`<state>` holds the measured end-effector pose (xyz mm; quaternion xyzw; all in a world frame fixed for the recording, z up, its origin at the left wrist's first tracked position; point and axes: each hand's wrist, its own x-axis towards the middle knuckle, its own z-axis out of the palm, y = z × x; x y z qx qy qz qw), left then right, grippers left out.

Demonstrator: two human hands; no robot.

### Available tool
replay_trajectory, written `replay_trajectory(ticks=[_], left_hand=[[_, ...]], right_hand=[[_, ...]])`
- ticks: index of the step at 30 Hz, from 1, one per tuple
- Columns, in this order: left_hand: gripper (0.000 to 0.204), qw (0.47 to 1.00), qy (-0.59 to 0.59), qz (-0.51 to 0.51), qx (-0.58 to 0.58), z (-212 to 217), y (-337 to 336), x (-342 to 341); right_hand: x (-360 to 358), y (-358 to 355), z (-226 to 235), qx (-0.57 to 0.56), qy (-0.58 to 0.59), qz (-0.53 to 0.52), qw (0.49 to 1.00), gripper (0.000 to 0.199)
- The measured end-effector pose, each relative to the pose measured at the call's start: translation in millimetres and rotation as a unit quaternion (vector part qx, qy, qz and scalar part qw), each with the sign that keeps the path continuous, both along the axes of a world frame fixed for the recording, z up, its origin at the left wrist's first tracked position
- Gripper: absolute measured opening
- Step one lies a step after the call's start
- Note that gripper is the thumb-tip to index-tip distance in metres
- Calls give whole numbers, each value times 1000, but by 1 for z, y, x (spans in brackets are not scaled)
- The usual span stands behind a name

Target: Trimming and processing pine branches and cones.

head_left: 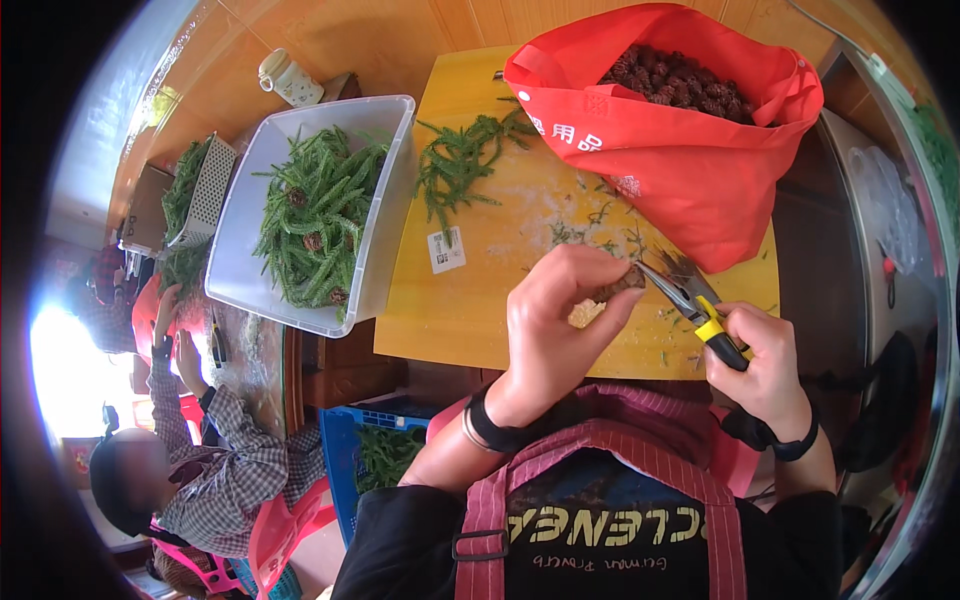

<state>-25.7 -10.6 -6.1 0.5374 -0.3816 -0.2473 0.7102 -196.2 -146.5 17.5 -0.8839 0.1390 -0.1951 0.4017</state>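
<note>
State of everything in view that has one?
Left hand, pinching brown pine cone
Right hand, gripping needle-nose pliers
Needle-nose pliers, tips at the cone; opening unclear
Red tote bag, open, holding pine cones
Translucent bin, uncovered, holding green sprigs and cones
Blue crate, uncovered, holding greenery

A white lidded cup point(291, 79) with a small printed pattern sits at the upper left, near orange-brown wood panelling point(430, 25). Farther left is a white perforated basket point(205, 190). Below it, a co-worker point(220, 500) in a checked shirt and dark cap is beside a pink chair point(282, 535), with strong light glaring from the left edge. A small white printed label point(446, 250) lies flat on the yellow worktop point(470, 335). A blue plastic crate point(340, 460) stands below the near edge, and a clear plastic bag point(885, 210) hangs at the far right.
</note>
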Motion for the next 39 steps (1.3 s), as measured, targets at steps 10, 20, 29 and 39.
replay_trajectory(ticks=[10, 20, 29, 39], left_hand=[[18, 957, 268, -109, 19, 3, 0, 5], [24, 1000, -17, 7, -8, 0, -2, 0], [17, 999, 24, 10, 21, 0, -3, -3], [26, 998, -22, 67, 0, -16, -2, 4]], right_hand=[[-1, -3, 1, -20, -6, 1, 1000, 20], [-2, -3, 1, -15, 16, -24, 999, 20], [-3, -3, -1, -33, 41, -24, 998, 20], [-26, -33, 3, 10, 139, -71, 988, 28]])
